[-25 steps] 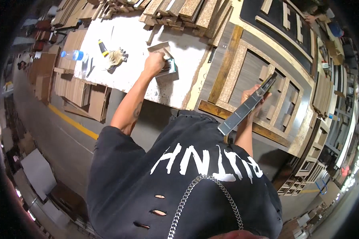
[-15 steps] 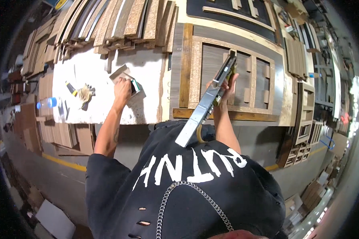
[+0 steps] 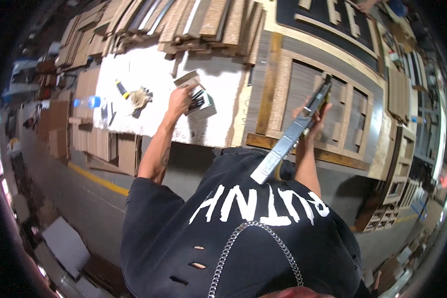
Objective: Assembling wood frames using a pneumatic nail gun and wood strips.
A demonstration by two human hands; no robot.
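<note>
My left hand (image 3: 180, 101) is closed, its fingers curled at the edge of a small open box (image 3: 208, 107) on the white work surface. Dark strips (image 3: 197, 101) show inside the box. Whatever the fingers pinch is hidden. My right hand (image 3: 317, 119) wraps around a nail gun (image 3: 282, 145), tilted with its long silver magazine reaching back toward my chest. Beneath the nail gun's far end lies a wooden frame (image 3: 286, 89) on a grey panel. Left of the box rests a pale work glove (image 3: 141, 99) beside a yellow-and-black handled tool (image 3: 121, 89).
Stacked wooden strips (image 3: 203, 25) line the far side of the table. A bottle with a blue cap (image 3: 88, 102) stands at the left edge. Further back right is a black panel (image 3: 323, 37) with wood pieces. Assembled frames (image 3: 390, 193) lean at the right.
The whole view has shifted, so the table appears further right. My left hand has drawn slightly left from the box, uncovering the dark strips. My right hand still holds the nail gun.
</note>
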